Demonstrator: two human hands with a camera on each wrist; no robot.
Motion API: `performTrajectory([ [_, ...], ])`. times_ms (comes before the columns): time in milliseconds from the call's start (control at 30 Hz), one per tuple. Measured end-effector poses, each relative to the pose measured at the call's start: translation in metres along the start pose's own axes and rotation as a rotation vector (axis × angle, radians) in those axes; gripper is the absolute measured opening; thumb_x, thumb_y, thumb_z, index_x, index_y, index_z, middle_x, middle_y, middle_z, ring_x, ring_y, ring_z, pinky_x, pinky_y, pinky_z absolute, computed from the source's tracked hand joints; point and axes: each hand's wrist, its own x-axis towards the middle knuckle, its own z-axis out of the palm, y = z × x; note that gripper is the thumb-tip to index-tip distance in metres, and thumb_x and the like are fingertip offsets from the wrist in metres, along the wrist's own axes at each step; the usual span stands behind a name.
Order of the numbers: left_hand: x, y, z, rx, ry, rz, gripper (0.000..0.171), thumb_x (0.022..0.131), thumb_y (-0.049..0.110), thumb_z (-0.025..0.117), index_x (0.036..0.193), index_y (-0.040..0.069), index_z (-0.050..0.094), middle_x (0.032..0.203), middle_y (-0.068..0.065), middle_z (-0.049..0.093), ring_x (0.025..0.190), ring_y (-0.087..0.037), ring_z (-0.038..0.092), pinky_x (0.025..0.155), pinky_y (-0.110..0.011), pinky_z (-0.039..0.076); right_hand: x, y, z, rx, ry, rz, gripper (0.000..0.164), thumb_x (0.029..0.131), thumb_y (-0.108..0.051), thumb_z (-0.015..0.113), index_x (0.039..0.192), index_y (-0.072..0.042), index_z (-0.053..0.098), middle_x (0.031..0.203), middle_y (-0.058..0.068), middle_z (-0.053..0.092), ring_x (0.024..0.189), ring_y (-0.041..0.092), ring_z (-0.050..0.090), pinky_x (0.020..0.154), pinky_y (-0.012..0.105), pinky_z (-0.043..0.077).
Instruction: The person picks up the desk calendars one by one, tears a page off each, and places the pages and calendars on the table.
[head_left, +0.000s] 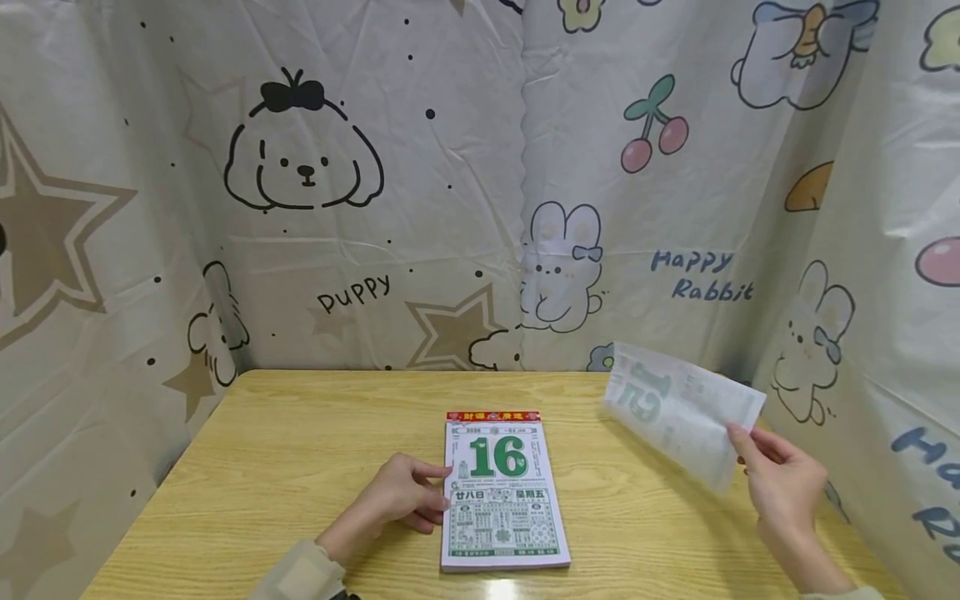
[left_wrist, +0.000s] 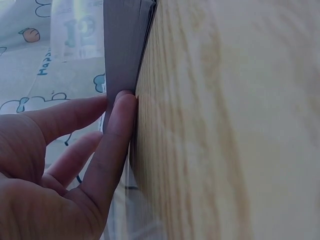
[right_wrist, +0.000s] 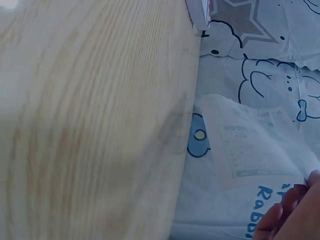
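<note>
A tear-off calendar (head_left: 498, 500) lies face up on the table, its top leaf showing a large green 16 under a red header strip (head_left: 492, 417). My left hand (head_left: 408, 493) rests at its left edge. In the left wrist view, fingertips (left_wrist: 122, 107) touch the side of the thick page block (left_wrist: 122, 45), low down by the tabletop. Off to the right, my right hand (head_left: 783, 475) pinches a loose calendar leaf (head_left: 678, 412) by one corner and holds it up above the table. The leaf is thin, with large green digits showing faintly through it.
The pale wooden table (head_left: 322, 433) reaches back to a printed curtain (head_left: 450, 167) that hangs behind it and along both sides. The leaf's shadow (right_wrist: 160, 145) falls on the tabletop in the right wrist view.
</note>
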Motion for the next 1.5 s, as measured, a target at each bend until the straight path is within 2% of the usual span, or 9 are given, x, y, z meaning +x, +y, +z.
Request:
performTrajectory([
  [133, 0.0, 0.0, -0.001, 0.003, -0.003, -0.004, 0.053, 0.086, -0.003, 0.083, 0.136, -0.004, 0.068, 0.088, -0.012, 0.074, 0.071, -0.027, 0.076, 0.059, -0.04, 0.066, 0.0, -0.003, 0.001, -0.121, 0.002, -0.249, 0.023, 0.092, -0.019, 0.085, 0.105, -0.001, 0.081, 0.075, -0.027, 0.067, 0.066, -0.001, 0.06, 0.05, 0.01, 0.047],
  [233, 0.0, 0.0, 0.0, 0.0, -0.002, -0.006, 0.053, 0.085, -0.004, 0.084, 0.136, -0.004, 0.068, 0.089, -0.013, 0.073, 0.07, -0.027, 0.076, 0.059, -0.04, 0.066, -0.002, -0.002, 0.0, -0.157, -0.007, -0.392, 0.023, 0.091, -0.014, 0.086, 0.103, 0.005, 0.08, 0.076, -0.028, 0.066, 0.065, 0.0, 0.058, 0.047, 0.011, 0.044],
  [367, 0.0, 0.001, 0.001, -0.006, 0.003, -0.012, 0.054, 0.084, -0.005, 0.084, 0.136, -0.004, 0.068, 0.09, -0.015, 0.072, 0.069, -0.026, 0.075, 0.059, -0.04, 0.066, -0.006, 0.005, 0.0, -0.183, -0.098, -0.48, 0.017, 0.087, -0.009, 0.088, 0.098, 0.002, 0.082, 0.082, -0.027, 0.069, 0.065, 0.001, 0.059, 0.05, 0.011, 0.046],
  [600, 0.002, 0.0, 0.001, -0.014, -0.007, -0.025, 0.055, 0.084, -0.004, 0.084, 0.136, -0.003, 0.068, 0.091, -0.015, 0.073, 0.07, -0.026, 0.076, 0.06, -0.04, 0.067, -0.016, 0.02, -0.001, -0.39, -0.406, -0.652, 0.009, 0.087, -0.008, 0.088, 0.094, -0.012, 0.083, 0.099, 0.002, 0.079, 0.085, -0.003, 0.065, 0.069, 0.015, 0.054],
  [800, 0.002, 0.0, 0.0, -0.02, -0.018, -0.021, 0.055, 0.085, -0.005, 0.083, 0.137, -0.003, 0.067, 0.089, -0.014, 0.074, 0.07, -0.027, 0.076, 0.06, -0.041, 0.067, -0.024, 0.031, 0.0, -0.532, -0.594, -0.54, 0.008, 0.086, -0.017, 0.09, 0.089, -0.017, 0.083, 0.104, 0.004, 0.079, 0.095, 0.007, 0.068, 0.076, 0.028, 0.058],
  [1000, 0.001, -0.001, 0.0, -0.022, -0.022, -0.01, 0.055, 0.085, -0.006, 0.083, 0.138, -0.005, 0.066, 0.087, -0.014, 0.074, 0.069, -0.025, 0.075, 0.06, -0.04, 0.067, -0.03, 0.038, 0.003, -0.516, -0.787, -0.391, 0.007, 0.089, -0.019, 0.087, 0.092, -0.014, 0.083, 0.112, 0.009, 0.077, 0.096, 0.014, 0.069, 0.074, 0.026, 0.059],
  [1267, 0.0, 0.0, 0.0, -0.017, -0.011, -0.003, 0.056, 0.085, -0.005, 0.083, 0.138, -0.005, 0.066, 0.086, -0.013, 0.074, 0.069, -0.025, 0.075, 0.059, -0.04, 0.066, -0.03, 0.046, 0.006, -0.512, -0.987, -0.311, 0.024, 0.093, -0.028, 0.083, 0.109, -0.009, 0.081, 0.115, 0.01, 0.074, 0.095, 0.015, 0.064, 0.071, 0.024, 0.057],
  [1400, -0.001, 0.001, 0.0, -0.018, -0.012, -0.006, 0.055, 0.085, -0.005, 0.083, 0.138, -0.005, 0.066, 0.087, -0.013, 0.074, 0.07, -0.025, 0.075, 0.059, -0.04, 0.066, -0.03, 0.047, 0.007, -0.517, -1.022, -0.276, 0.032, 0.093, -0.03, 0.083, 0.116, -0.007, 0.078, 0.108, 0.005, 0.072, 0.09, 0.015, 0.062, 0.07, 0.025, 0.056],
  [1500, -0.001, 0.001, 0.0, -0.019, -0.012, -0.007, 0.055, 0.085, -0.005, 0.083, 0.138, -0.005, 0.066, 0.087, -0.013, 0.074, 0.07, -0.026, 0.075, 0.059, -0.04, 0.066, -0.03, 0.044, 0.008, -0.527, -0.972, -0.267, 0.032, 0.093, -0.03, 0.083, 0.115, -0.008, 0.078, 0.107, 0.002, 0.072, 0.09, 0.016, 0.062, 0.07, 0.025, 0.056],
])
